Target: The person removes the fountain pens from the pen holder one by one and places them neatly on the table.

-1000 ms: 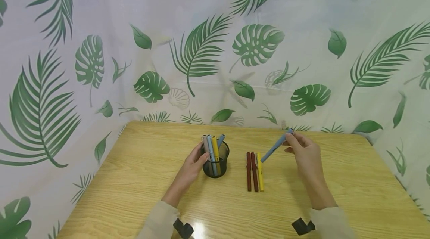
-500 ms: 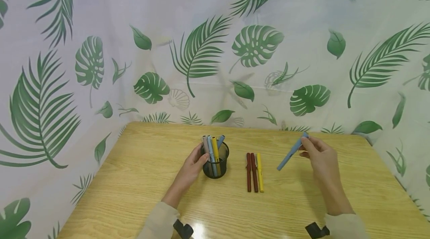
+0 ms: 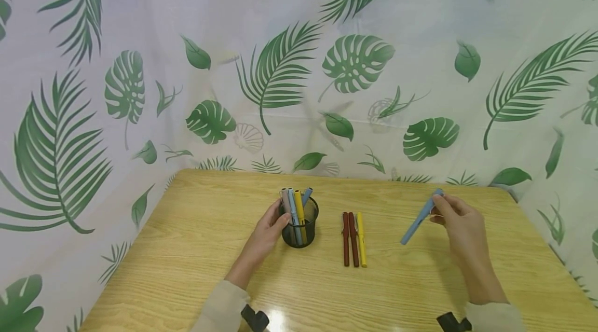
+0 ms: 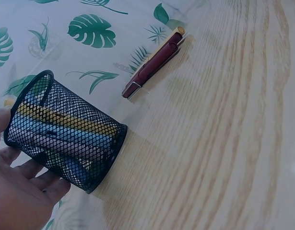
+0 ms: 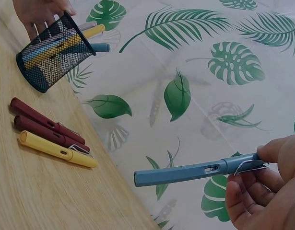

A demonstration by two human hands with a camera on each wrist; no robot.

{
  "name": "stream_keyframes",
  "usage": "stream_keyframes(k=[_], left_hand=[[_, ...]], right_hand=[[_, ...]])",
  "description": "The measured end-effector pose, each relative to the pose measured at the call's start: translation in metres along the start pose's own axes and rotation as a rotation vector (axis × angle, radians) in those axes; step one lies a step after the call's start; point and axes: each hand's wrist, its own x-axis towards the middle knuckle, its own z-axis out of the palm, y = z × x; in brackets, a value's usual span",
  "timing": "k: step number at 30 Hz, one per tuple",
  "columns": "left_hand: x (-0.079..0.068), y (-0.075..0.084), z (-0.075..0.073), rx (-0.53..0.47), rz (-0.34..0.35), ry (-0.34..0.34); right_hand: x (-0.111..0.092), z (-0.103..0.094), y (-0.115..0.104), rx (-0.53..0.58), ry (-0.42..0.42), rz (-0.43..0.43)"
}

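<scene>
A blue pen [image 3: 420, 219] with a metal clip is pinched near its capped end by my right hand [image 3: 460, 225], its other end slanting down and left over the table. My left hand [image 3: 266, 231] grips the side of a black mesh pen holder [image 4: 65, 129], thumb at the rim. Inside the holder stand a yellow pen [image 3: 299, 207], a grey pen [image 3: 285, 199] and blue pens [image 3: 307, 195]. Between the hands, two dark red pens [image 3: 349, 238] and a yellow pen [image 5: 58, 148] lie side by side on the table.
The wooden table [image 3: 187, 249] runs back to a white cloth [image 3: 280, 5] printed with green leaves. That cloth also hangs along the left side. Black wrist cameras [image 3: 254, 317] sit at both cuffs.
My right hand has moved to the right and slightly nearer with the blue pen, away from the row of pens. The left hand and the holder have stayed in place.
</scene>
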Motion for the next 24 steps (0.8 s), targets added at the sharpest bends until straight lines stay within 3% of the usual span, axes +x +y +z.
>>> stream_keyframes(k=[7,24], left_hand=[[0.0,0.001,0.001,-0.01,-0.005,0.007],[0.0,0.0,0.001,-0.011,-0.004,0.007]], right_hand=[[0.002,-0.005,0.004,0.028,-0.019,-0.002],[0.014,-0.011,0.027,-0.072,-0.038,0.042]])
